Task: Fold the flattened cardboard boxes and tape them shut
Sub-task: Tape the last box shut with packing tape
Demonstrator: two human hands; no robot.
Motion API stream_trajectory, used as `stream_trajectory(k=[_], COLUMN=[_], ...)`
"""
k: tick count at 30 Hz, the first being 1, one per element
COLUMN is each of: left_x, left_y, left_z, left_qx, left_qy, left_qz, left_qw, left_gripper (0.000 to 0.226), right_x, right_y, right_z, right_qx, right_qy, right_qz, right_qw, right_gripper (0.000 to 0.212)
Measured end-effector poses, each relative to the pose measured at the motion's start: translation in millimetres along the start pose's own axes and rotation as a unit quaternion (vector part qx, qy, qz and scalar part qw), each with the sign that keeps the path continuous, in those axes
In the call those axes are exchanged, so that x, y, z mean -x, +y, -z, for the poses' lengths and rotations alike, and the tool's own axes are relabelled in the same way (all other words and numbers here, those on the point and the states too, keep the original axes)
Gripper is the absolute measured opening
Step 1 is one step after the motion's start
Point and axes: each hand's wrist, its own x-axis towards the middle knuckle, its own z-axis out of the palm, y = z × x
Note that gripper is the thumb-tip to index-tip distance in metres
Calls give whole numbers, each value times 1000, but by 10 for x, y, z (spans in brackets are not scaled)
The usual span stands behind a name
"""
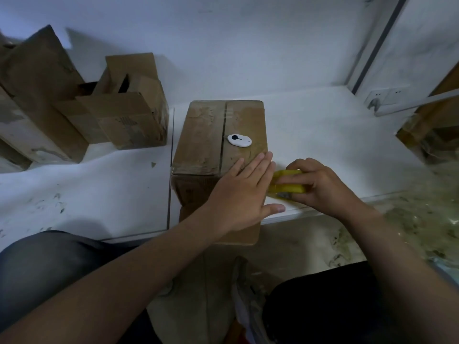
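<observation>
The white ledge (323, 125) fills most of the view, scuffed and dusty. In its middle stands the one folded cardboard box (203, 135), brown and worn. Its two top flaps are closed, with a dark seam running from twelve to six o'clock, and its near face hangs over the ledge's edge.

At ten o'clock sits an open carton (129, 115) with its flaps up. A larger battered carton (37, 83) leans just beside it at nine o'clock, so that makes two there. More brown cardboard (427, 125) shows at three o'clock, cut off by the frame.

There are two bare hands. The left hand (241, 197) lies flat, fingers straight and together, pressing on the box's top at its five o'clock corner. The right hand (320, 182), at the box's four o'clock side, curls its fingers around one yellow tape dispenser (288, 183), which touches the left fingertips.

One small white oval gadget (239, 140) with a black dot rests on the box top, just right of the seam. One wall socket (387, 95) sits at two o'clock.
</observation>
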Motion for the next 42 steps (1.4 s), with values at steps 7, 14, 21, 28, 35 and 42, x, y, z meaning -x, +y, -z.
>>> stream_trajectory(k=[7,14,21,28,35,42], left_x=[81,323,309,414,396,-307], left_y=[-499,-957,-1191,-1523,-1351,-562], left_z=[88,128,62,-163,-120,138], left_qx=[36,62,96,189,62,90], left_qy=[-56,-101,-103,18,72,113], left_qz=[-76,-21,77,136,183,21], left_qw=[995,993,987,972,979,989], left_gripper=[86,87,102,100,91,99], right_x=[-9,-2,-17,-44,-35,-58], right_y=[10,22,21,46,11,6], right_z=[-6,-16,-20,-26,-37,-28], right_qx=[-9,-19,-25,-16,-18,-12], right_qy=[-1,-8,-9,-16,-5,-9], right_qz=[-9,-21,-28,-35,-30,-21], right_qw=[1000,1000,999,999,999,1000], right_gripper=[39,40,40,40,32,30])
